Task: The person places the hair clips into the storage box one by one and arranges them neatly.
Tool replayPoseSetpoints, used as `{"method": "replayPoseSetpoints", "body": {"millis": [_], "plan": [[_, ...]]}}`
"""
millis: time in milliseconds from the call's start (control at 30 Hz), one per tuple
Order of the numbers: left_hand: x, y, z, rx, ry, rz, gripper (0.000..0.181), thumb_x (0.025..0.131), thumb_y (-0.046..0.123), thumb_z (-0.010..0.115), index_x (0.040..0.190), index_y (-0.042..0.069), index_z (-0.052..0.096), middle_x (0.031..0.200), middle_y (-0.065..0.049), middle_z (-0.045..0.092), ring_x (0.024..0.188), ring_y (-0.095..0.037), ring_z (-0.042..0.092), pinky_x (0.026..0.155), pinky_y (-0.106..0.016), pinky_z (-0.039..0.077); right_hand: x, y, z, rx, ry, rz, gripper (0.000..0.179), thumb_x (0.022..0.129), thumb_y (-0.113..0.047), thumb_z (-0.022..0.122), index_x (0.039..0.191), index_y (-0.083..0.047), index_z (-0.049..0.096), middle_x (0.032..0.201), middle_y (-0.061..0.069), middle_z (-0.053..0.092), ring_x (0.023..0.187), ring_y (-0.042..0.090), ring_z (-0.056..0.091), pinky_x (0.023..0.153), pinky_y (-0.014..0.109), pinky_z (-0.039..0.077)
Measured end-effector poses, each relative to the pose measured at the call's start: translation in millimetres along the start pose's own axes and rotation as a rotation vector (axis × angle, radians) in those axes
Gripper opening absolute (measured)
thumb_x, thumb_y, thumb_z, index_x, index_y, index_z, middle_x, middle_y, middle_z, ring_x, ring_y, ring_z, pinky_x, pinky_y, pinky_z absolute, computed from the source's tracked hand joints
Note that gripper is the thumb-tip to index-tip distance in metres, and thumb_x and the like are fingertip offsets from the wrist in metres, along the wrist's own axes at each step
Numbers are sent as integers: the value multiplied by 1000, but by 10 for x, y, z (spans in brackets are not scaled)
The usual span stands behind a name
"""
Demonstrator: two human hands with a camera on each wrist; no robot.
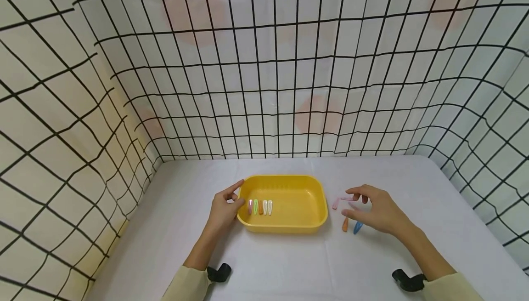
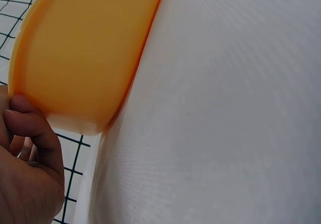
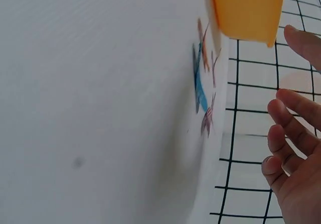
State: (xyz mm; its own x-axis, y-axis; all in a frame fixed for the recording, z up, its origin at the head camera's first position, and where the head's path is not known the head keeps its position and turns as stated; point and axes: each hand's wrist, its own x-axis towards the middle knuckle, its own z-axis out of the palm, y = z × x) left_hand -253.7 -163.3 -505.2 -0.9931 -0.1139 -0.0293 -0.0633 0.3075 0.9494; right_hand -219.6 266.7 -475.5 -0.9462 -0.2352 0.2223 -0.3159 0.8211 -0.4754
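A yellow plastic tray (image 1: pixel 285 229) sits on the table, its left rim pinched between the thumb and fingers of my left hand (image 1: pixel 223 210). In the left wrist view, the fingers of that hand (image 2: pixel 35 148) lie against the tray's end wall (image 2: pixel 75 83). Inside, at the left, several snap hair clips stand in a row: pink, green (image 1: pixel 256 207), orange and white (image 1: pixel 270 207). My right hand (image 1: pixel 378 209) hovers over loose clips right of the tray, thumb and fingers apart, holding nothing. Under it lie a blue clip (image 1: pixel 357 227), an orange clip (image 1: pixel 345 224) and pink clips (image 1: pixel 335 204), partly covered.
A white cloth covers the table (image 1: pixel 285 269). Black wire grid panels (image 1: pixel 264 76) backed with pale sheeting rise behind it and on both sides. Each wrist wears a black strap mount (image 1: pixel 408 281) below the sleeve.
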Motion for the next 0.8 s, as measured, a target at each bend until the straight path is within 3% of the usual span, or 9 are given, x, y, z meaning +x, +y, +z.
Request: {"method": "replayPoseSetpoints", "body": {"millis": [300,567,800], "plan": [[-2,-7,-7,-1,-4,1,61,82,4,69,138,29,67,82,-2,51,47,-12,38,42,-18,38,-142,209,-37,-46,20,22,59,81,-52,82,124,-13,71,100,0,66,90,19,51,65,26,41],[-3,11,-12,-1,-2,-10,62,82,4,68,138,29,67,82,-2,51,48,-12,38,42,-18,37,-183,472,-23,-59,44,-2,46,85,-41,82,120,-13,73,96,-3,65,85,13,51,68,26,42],[-4,22,-12,-6,0,-22,62,82,4,68,138,29,68,82,-2,50,49,-12,38,43,-18,37,-176,663,8,-20,-3,14,36,90,-32,78,121,-15,73,96,-4,63,84,10,47,68,25,40]]}}
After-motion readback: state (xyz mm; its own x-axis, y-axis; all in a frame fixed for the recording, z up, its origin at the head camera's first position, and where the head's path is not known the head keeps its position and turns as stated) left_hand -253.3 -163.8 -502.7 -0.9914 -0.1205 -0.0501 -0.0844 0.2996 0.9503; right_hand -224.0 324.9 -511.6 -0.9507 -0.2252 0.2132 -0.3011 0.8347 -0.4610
